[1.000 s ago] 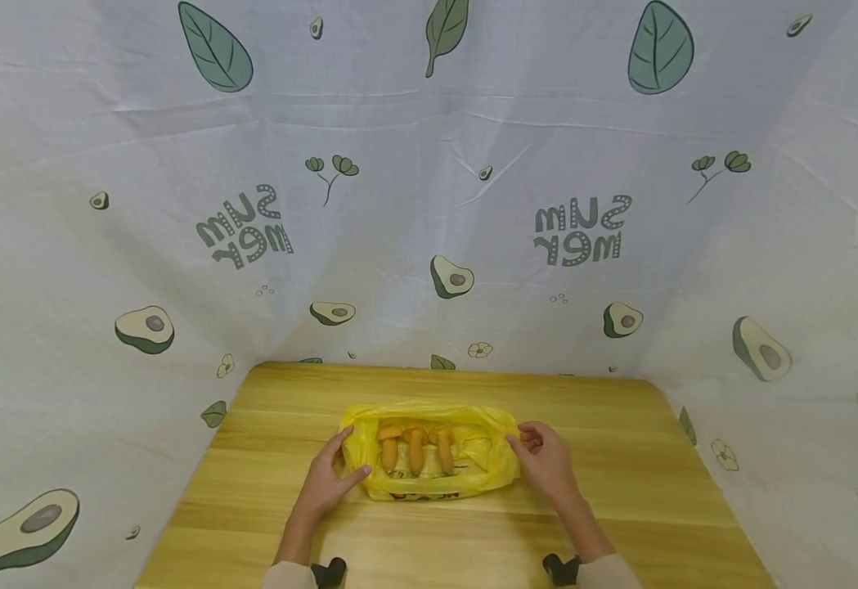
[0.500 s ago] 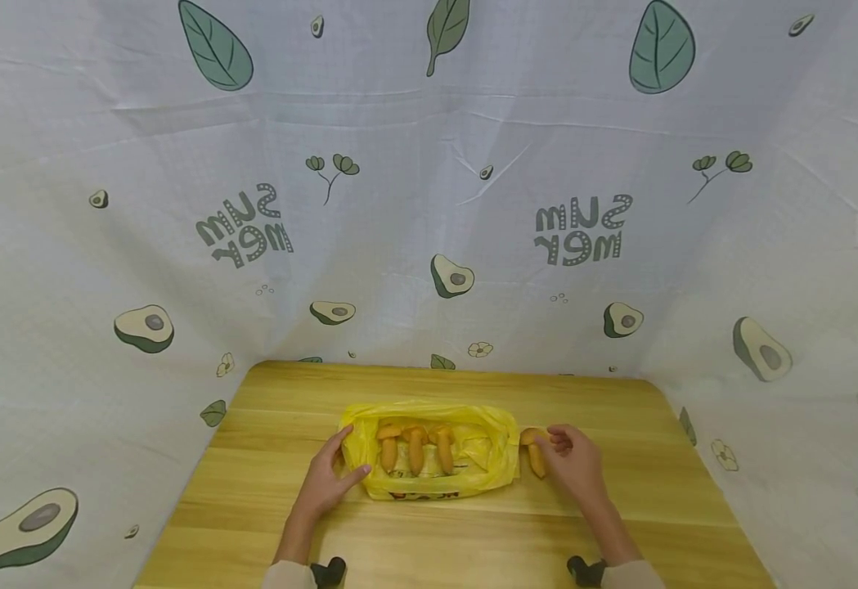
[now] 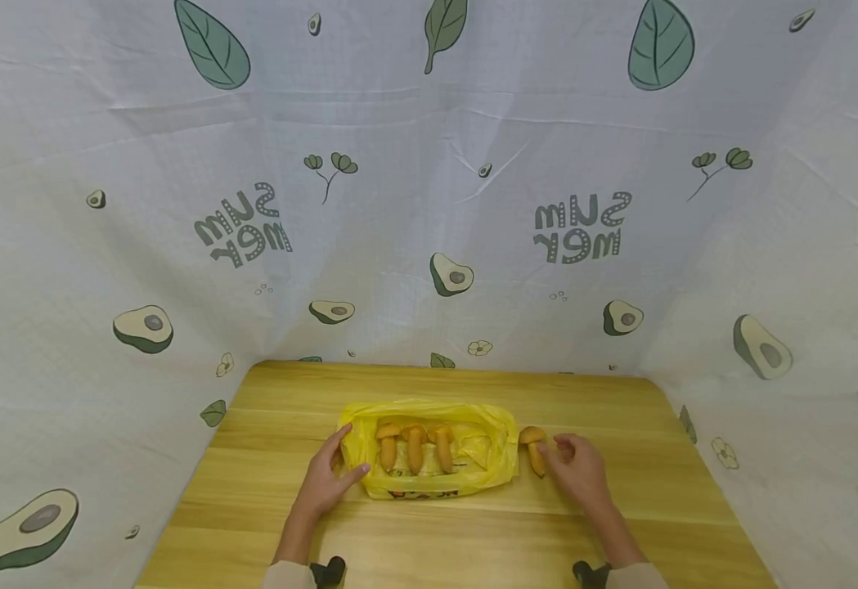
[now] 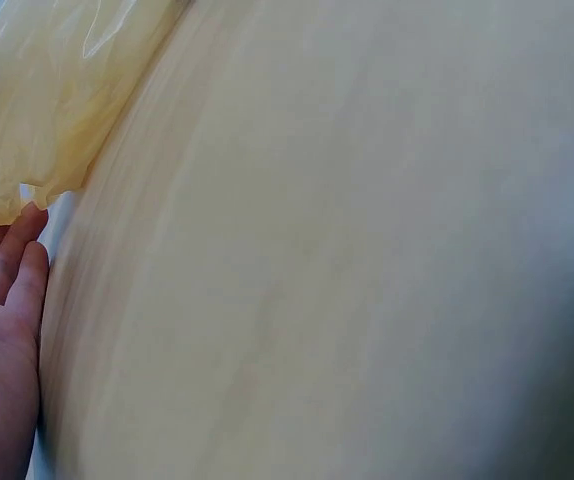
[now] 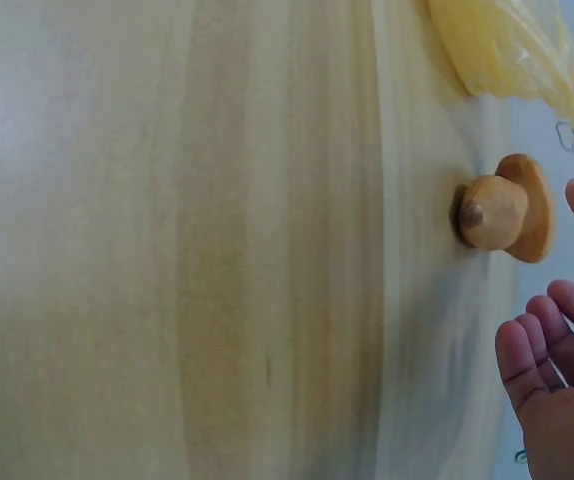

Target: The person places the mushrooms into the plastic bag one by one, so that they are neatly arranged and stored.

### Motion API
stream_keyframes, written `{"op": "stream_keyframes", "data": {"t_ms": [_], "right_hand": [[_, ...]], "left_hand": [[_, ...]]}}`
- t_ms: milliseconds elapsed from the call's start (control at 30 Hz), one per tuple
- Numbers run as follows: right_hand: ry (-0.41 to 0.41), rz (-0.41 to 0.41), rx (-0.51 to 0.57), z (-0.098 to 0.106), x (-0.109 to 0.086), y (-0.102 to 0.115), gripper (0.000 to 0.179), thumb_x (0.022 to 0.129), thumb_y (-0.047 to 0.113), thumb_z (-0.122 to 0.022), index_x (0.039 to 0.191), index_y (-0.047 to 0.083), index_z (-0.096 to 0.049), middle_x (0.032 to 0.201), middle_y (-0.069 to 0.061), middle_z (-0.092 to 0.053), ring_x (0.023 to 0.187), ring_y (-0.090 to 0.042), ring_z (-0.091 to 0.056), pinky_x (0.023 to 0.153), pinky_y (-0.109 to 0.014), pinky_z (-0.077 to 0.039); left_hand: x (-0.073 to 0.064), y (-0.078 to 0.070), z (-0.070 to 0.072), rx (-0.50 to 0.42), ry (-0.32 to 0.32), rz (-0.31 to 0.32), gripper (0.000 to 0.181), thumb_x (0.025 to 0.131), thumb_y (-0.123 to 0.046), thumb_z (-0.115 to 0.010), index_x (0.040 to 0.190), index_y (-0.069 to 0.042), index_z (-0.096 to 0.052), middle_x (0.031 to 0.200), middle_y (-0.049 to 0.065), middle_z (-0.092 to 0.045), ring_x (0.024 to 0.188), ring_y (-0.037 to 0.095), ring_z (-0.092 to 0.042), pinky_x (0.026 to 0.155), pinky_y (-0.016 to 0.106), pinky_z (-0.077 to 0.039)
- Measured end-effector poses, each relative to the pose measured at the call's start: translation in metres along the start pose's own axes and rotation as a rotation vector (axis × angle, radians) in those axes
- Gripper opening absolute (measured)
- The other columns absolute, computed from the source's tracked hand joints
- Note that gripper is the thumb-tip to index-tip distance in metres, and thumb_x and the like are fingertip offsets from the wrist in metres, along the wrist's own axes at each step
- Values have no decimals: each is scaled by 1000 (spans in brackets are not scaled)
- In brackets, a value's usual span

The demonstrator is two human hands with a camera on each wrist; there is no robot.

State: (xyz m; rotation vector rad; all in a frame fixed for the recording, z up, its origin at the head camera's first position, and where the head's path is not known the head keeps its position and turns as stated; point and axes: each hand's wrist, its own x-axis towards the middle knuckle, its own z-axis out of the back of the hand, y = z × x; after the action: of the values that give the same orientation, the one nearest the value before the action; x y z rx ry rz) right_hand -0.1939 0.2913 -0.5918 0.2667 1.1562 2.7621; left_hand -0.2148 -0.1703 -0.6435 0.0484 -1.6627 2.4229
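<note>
A yellow plastic bag (image 3: 429,489) lies on the table with its mouth spread wide. Three orange-brown mushrooms sit side by side inside it, the middle mushroom (image 3: 415,450) between the other two. My left hand (image 3: 323,481) rests at the bag's left end, thumb and fingers spread along its edge; in the left wrist view its fairly straight fingers (image 4: 25,285) touch the plastic. Just right of the bag, another mushroom (image 3: 534,450) lies on the wood, cap away from me. My right hand (image 3: 577,468) is beside that mushroom, and the right wrist view shows a gap between its loose fingers and the mushroom.
The wooden table (image 3: 252,499) extends on every side of the bag. A white cloth (image 3: 399,229) printed with leaves and avocados hangs behind the table and along both sides. Dark wrist mounts (image 3: 329,573) show at the sleeves.
My right hand has moved right from the bag's right end. A mushroom now lies visible beside the bag, and the hand has come off it. The left hand and the bag stay in place.
</note>
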Motion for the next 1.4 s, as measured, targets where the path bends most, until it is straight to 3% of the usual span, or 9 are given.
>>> {"op": "stream_keyframes", "data": {"t_ms": [233,567,967,1400], "right_hand": [[67,-17,1,-6,-1,-12,61,98,40,-70,131,-10,-60,122,-28,-67,111,-39,-65,93,-53,-57],[92,-62,20,-12,-2,-14,59,98,41,-70,131,-8,-60,123,-25,-67,109,-37,-66,91,-49,-58],[90,-49,17,-20,2,-14,47,96,30,-73,122,-8,-67,105,-15,-72,92,-22,-67,75,-26,-55],[85,-18,-30,-25,3,-9,43,92,25,-77,116,-10,-68,100,-15,-72,88,-22,-67,72,-30,-55]], "left_hand": [[1,1,-1,-9,-6,6,84,91,-28,-80,160,-8,-36,163,25,-34,150,44,-37,120,58,-33],[1,0,-1,-22,-11,5,84,90,-26,-80,160,-9,-36,163,24,-36,148,42,-41,120,57,-34],[2,1,-2,5,-22,-10,83,92,-27,-79,160,-8,-35,163,25,-35,147,46,-40,118,60,-35],[1,-1,-3,-7,-21,-4,84,91,-26,-80,160,-8,-36,163,24,-35,147,44,-41,118,58,-36]]}}
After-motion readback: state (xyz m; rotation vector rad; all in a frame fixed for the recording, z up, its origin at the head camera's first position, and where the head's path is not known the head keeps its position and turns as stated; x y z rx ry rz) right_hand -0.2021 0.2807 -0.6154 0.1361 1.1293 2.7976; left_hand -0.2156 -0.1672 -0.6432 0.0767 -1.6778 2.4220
